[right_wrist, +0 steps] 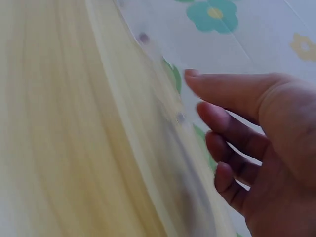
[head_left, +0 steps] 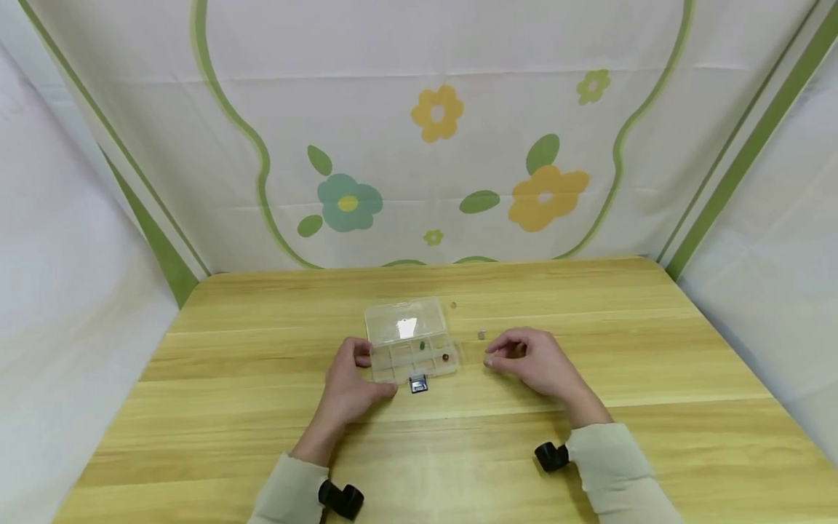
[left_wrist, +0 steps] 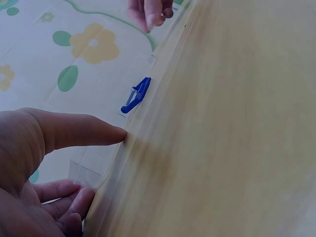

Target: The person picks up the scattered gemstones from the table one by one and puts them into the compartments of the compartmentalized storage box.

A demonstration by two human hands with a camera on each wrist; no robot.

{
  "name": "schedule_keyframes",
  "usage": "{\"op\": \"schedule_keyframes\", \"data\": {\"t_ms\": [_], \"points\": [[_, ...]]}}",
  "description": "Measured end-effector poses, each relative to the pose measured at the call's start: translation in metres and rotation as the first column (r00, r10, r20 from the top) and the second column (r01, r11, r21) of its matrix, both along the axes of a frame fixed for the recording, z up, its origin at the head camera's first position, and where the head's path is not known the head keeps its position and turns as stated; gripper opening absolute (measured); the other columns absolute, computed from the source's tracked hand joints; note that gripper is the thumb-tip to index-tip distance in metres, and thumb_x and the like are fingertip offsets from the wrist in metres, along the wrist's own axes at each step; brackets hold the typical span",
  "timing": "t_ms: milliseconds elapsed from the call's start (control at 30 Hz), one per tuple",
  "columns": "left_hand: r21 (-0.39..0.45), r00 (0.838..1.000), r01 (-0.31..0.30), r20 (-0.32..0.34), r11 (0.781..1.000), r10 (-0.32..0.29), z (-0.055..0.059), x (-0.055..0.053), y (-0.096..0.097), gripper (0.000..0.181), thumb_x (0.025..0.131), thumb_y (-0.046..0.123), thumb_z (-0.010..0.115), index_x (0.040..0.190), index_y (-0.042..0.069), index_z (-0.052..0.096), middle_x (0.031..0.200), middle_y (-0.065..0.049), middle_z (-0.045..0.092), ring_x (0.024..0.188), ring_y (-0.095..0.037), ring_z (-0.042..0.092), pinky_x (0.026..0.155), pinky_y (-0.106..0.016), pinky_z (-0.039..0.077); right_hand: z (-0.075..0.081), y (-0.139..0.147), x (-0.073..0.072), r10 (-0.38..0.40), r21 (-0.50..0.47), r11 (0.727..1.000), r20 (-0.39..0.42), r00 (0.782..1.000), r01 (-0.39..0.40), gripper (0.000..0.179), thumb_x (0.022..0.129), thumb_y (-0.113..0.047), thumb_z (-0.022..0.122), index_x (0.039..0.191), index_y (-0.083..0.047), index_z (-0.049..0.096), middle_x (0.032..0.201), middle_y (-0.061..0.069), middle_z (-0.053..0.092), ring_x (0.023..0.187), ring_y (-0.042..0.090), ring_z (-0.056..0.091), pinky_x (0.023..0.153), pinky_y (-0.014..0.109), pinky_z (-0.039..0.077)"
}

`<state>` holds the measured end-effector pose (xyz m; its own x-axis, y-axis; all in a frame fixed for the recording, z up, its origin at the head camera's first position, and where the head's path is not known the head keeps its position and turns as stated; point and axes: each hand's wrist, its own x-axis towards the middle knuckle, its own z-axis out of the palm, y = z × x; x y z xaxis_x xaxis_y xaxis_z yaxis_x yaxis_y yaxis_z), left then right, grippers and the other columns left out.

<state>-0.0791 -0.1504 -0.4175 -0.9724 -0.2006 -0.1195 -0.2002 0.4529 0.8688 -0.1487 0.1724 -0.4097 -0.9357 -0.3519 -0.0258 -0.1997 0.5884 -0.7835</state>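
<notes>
A clear plastic compartment box (head_left: pixel 384 362) lies on the table, its lid (head_left: pixel 386 324) raised at the back. A blue latch (left_wrist: pixel 138 94) juts from its front edge. Inside are a green bead (head_left: pixel 422 346) and a brown bead (head_left: pixel 446 357). My left hand (head_left: pixel 347 382) grips the box's left front corner, thumb at the front edge, fingers curled along the side. Right of the box hovers my right hand (head_left: pixel 533 364), low over the table, fingers loosely bent; in the right wrist view thumb and forefinger stand apart with nothing visible between them. A small clear bead (head_left: pixel 481 335) lies just beyond its fingertips.
Another tiny pale bead (head_left: pixel 454 305) lies on the wooden table (head_left: pixel 262 407) by the lid's right back corner. A flower-printed cloth (head_left: pixel 393 44) hangs behind the table, with white cloth at both sides. Black cameras (head_left: pixel 552 457) sit on both wrists.
</notes>
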Motion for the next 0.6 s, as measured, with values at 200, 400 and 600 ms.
{"op": "schedule_keyframes", "data": {"t_ms": [200,400,600], "points": [[0.008,1.0,-0.005,0.003,1.0,0.005,0.001,0.0,0.001,0.079,0.066,0.001,0.096,0.133,0.003,0.055,0.128,-0.018,0.064,0.118,-0.033,0.06,0.101,-0.047,0.051,-0.002,-0.027,-0.001,0.006,-0.081,0.997,-0.019,1.0,-0.008,0.011,0.093,-0.027,0.086,0.102,-0.023,0.082,0.096,-0.002,0.073,0.086,0.021,0.062,0.073,0.03,0.051],[0.012,1.0,-0.005,0.003,1.0,0.005,0.001,-0.001,0.001,0.078,0.066,0.001,0.096,0.133,0.003,0.055,0.127,-0.018,0.064,0.117,-0.033,0.06,0.099,-0.045,0.05,-0.005,-0.048,-0.002,0.041,-0.094,0.995,-0.027,0.999,-0.043,0.012,0.09,-0.024,0.088,0.101,-0.025,0.083,0.098,-0.005,0.073,0.092,0.019,0.062,0.078,0.029,0.052],[0.009,1.0,-0.001,-0.001,1.0,0.001,0.0,-0.001,0.001,0.078,0.067,0.0,0.095,0.133,0.003,0.055,0.126,-0.017,0.064,0.117,-0.033,0.059,0.099,-0.043,0.049,-0.005,-0.065,0.0,0.052,-0.096,0.994,-0.062,0.997,-0.058,0.013,0.088,-0.023,0.09,0.098,-0.027,0.084,0.098,-0.008,0.072,0.093,0.02,0.061,0.078,0.028,0.05]]}}
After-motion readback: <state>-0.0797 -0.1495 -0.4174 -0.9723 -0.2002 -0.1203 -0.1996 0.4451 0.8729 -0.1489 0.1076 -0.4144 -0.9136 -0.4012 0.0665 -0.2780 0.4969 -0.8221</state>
